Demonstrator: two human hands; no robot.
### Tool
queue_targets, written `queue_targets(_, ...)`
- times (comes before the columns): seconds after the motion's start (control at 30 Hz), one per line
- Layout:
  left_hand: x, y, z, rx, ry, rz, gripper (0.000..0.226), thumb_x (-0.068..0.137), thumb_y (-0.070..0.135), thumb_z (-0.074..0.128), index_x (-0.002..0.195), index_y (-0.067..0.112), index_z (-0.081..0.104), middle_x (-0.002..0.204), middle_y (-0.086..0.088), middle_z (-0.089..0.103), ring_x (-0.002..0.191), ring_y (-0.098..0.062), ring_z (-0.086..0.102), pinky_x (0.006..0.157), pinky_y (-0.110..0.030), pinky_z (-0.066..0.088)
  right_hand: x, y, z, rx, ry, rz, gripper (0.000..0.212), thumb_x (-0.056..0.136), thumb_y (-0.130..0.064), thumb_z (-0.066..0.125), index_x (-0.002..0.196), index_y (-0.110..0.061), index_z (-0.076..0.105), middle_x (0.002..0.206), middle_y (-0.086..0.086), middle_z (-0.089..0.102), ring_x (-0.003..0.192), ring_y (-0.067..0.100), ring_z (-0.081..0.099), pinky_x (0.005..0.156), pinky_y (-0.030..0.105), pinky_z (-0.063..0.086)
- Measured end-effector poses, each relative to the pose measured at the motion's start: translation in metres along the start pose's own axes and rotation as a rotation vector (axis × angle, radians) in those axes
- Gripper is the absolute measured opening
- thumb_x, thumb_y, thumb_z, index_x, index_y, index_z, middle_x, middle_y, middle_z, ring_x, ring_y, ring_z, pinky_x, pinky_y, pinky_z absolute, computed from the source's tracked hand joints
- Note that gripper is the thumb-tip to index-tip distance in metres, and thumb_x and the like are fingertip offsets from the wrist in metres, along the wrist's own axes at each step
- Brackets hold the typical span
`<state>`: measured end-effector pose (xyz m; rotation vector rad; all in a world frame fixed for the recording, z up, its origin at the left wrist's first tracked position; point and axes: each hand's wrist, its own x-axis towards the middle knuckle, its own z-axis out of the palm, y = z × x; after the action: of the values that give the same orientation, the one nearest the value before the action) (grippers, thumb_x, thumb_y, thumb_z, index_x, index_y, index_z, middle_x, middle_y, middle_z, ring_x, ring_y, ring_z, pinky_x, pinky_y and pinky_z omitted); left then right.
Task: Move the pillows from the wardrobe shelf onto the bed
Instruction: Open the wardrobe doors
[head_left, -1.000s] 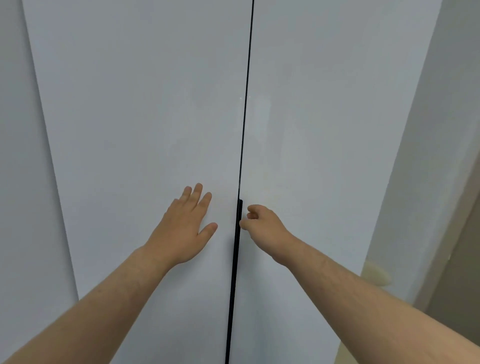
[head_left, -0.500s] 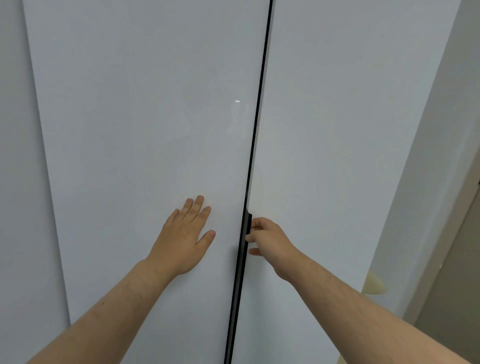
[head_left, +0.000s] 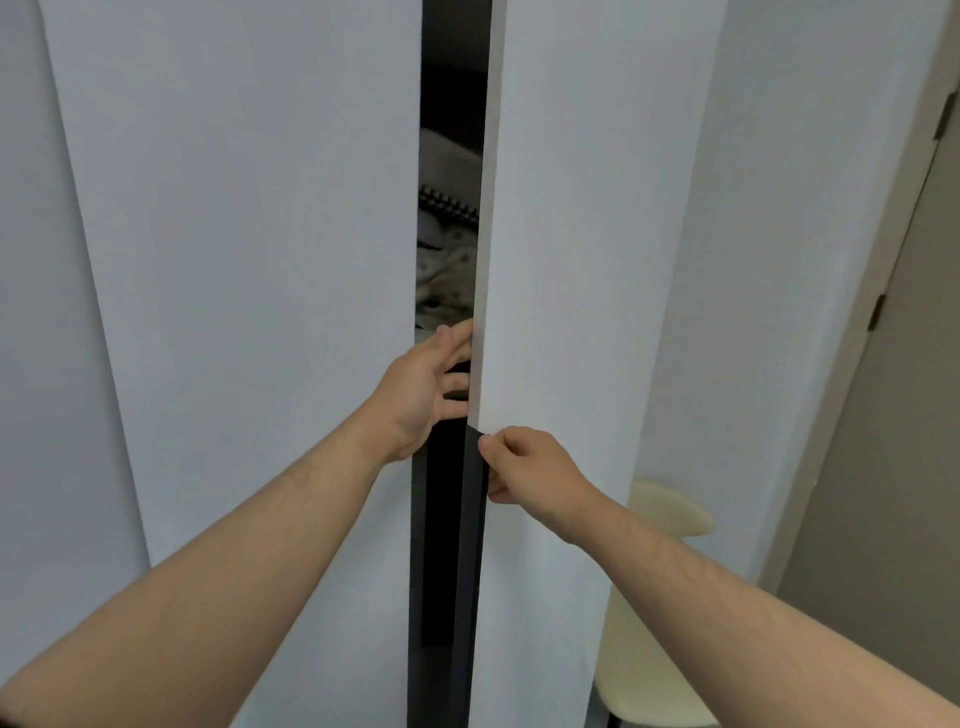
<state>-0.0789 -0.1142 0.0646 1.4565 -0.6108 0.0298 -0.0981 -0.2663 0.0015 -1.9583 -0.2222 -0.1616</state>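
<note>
Two tall white wardrobe doors fill the view. The right door (head_left: 587, 260) stands slightly ajar, leaving a narrow dark gap. Through the gap I see light, dotted bedding or pillows (head_left: 447, 265) stacked on a shelf, mostly hidden. My right hand (head_left: 530, 470) pinches the black handle strip (head_left: 475, 499) on the right door's edge. My left hand (head_left: 426, 387) reaches into the gap, its fingers curled around the right door's edge just above the handle. The left door (head_left: 249, 260) stays closed. No bed is in view.
A cream chair (head_left: 660, 597) stands low at the right, behind the opening door. A grey room door (head_left: 893, 415) with hinges and its frame lies at the far right. Another white panel (head_left: 36, 312) borders the left.
The right wardrobe door has swung open a little, exposing bedding inside. My left hand left the left door's face and moved into the gap onto the right door's edge. My right hand kept the handle.
</note>
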Motion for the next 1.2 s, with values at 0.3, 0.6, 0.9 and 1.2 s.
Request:
queue_targets(0.3, -0.049, 0.017, 0.111, -0.01, -0.065, 0.035, 0.044, 0.1, 0.051, 0.021, 0.127, 0.042, 0.054, 0.134, 0.012, 0.057, 0.117, -0.018, 0.059, 0.09, -0.041, 0.054, -0.093, 0.018, -0.085, -0.058, 0.093, 0.004, 0.031, 0.092, -0.027, 0.051, 0.075, -0.012, 0.072, 0.08, 0.01, 0.073, 0.077, 0.024, 0.07, 0.063, 0.025, 0.058)
queue_targets(0.6, -0.052, 0.024, 0.207, -0.074, -0.122, -0.016, 0.045, 0.103, 0.041, 0.025, 0.14, 0.03, 0.048, 0.14, 0.004, 0.052, 0.126, -0.022, 0.051, 0.101, -0.052, 0.044, -0.154, 0.029, -0.167, -0.179, 0.246, 0.064, 0.032, 0.096, -0.018, 0.047, 0.072, -0.009, 0.066, 0.079, 0.011, 0.068, 0.075, 0.024, 0.066, 0.059, 0.028, 0.056)
queue_targets(0.9, -0.043, 0.027, 0.294, -0.028, -0.176, -0.066, 0.043, 0.105, 0.031, 0.03, 0.147, 0.025, 0.036, 0.152, 0.002, 0.036, 0.137, -0.025, 0.037, 0.104, -0.05, 0.042, -0.181, 0.052, -0.237, -0.174, 0.374, 0.187, 0.031, 0.098, -0.016, 0.043, 0.092, 0.006, 0.065, 0.092, 0.022, 0.068, 0.074, 0.024, 0.062, 0.06, 0.028, 0.054)
queue_targets(1.2, -0.032, 0.017, 0.312, 0.139, -0.335, -0.026, 0.045, 0.105, 0.036, 0.026, 0.149, 0.03, 0.03, 0.148, 0.012, 0.034, 0.138, -0.015, 0.031, 0.103, -0.038, 0.038, -0.188, 0.063, -0.255, -0.232, 0.457, 0.192, 0.029, 0.096, -0.012, 0.043, 0.096, 0.005, 0.066, 0.101, 0.024, 0.068, 0.096, 0.038, 0.065, 0.08, 0.042, 0.056)
